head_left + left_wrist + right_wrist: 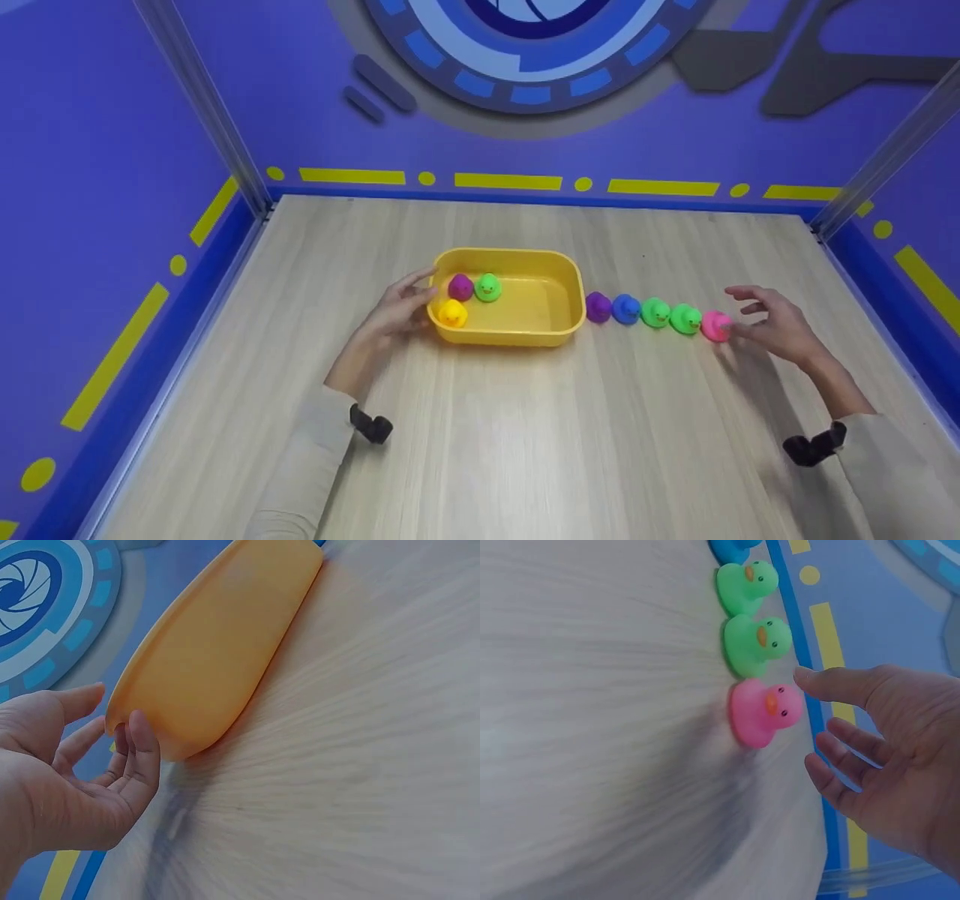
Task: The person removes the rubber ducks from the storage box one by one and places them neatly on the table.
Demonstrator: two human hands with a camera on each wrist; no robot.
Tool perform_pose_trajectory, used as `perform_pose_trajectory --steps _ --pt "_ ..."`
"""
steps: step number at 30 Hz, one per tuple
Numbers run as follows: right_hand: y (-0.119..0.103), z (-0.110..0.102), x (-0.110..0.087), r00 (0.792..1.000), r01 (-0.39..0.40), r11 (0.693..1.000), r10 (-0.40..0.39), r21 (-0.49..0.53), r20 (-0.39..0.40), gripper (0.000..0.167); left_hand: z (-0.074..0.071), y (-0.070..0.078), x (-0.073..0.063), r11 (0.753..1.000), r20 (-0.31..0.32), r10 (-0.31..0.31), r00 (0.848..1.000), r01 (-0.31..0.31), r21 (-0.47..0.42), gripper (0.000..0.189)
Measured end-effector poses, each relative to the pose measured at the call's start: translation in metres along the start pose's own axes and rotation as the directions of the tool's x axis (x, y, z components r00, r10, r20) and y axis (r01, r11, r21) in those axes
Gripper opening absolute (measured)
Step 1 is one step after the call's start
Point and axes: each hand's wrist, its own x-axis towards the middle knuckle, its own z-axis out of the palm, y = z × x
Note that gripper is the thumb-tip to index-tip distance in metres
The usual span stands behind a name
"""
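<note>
The yellow plastic tub (510,339) stands mid-table with a purple duck (460,287), a green duck (488,287) and a yellow duck (453,313) inside, toward its left end. My left hand (401,306) holds that end at the rim, fingertips on the tub (217,637) in the left wrist view. Running right from the tub is a row: a purple duck (598,307), a blue duck (626,308), two green ducks (655,313) and a pink duck (716,326). Beside the pink duck, my right hand (776,326) has spread, loosely bent fingers and nothing in its grasp.
A light wood-grain table (510,435) lies under everything. Blue printed panels (315,97) with yellow dashes wall in its back and both sides, joined by metal corner posts (210,105). Each wrist wears a small black camera (371,425).
</note>
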Motion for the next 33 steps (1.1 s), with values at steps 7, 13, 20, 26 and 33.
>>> perform_pose_trajectory --steps 7,13,20,26,33 --pt "-0.028 0.011 0.027 0.997 0.08 0.997 -0.08 -0.011 -0.013 0.053 -0.001 0.002 0.005 0.999 -0.021 0.003 1.0 -0.002 0.044 0.047" --pt "-0.057 0.021 0.05 0.993 0.113 0.993 -0.114 0.041 0.025 0.052 -0.001 0.001 0.007 0.996 -0.002 0.038 0.999 -0.038 0.078 0.046" --pt "-0.085 0.036 0.072 0.986 0.151 0.985 -0.156 0.082 0.055 0.048 -0.001 -0.003 0.007 0.994 0.037 0.056 0.998 -0.059 0.088 0.052" --pt "-0.11 0.052 0.093 0.987 0.102 0.99 -0.113 0.099 0.115 0.048 -0.007 -0.005 0.008 0.997 0.066 0.051 0.997 -0.054 0.054 0.058" --pt "-0.135 0.069 0.111 0.971 0.089 0.976 -0.129 0.197 0.199 0.046 -0.004 -0.002 0.008 0.998 0.051 0.022 0.998 -0.024 0.05 0.059"
